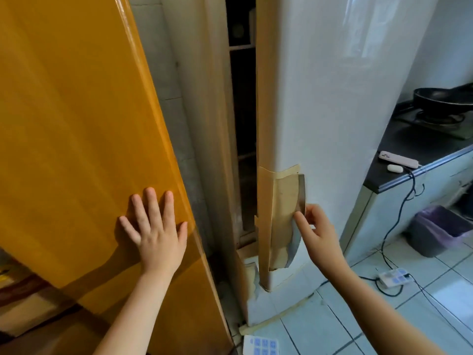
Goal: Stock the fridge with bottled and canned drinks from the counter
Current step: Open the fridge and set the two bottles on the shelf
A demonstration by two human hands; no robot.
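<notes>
The fridge (332, 98) is a tall white unit with a glossy curved door front. Its door edge and recessed handle (286, 201) are covered in yellowed, peeling tan facing. The door stands slightly ajar, and the narrow gap (242, 98) exposes a dark interior with shelf edges. The fridge stands directly ahead, between an orange door (76, 124) on the left and the counter (409, 160) on the right. The right hand (314, 226) is at the handle, fingers curled onto its metal edge strip and index finger laid along the recess. The left hand (156, 234) lies flat with fingers spread, palm pressed on the orange door and holding nothing. The dark counter top carries a pink phone (398, 159), a small white case (395, 168) and a black wok (442, 99) on a stove (435, 121). The pale tiled floor (384, 324) holds a lined bin (435, 229) and a power strip (393, 278) with black cables.
</notes>
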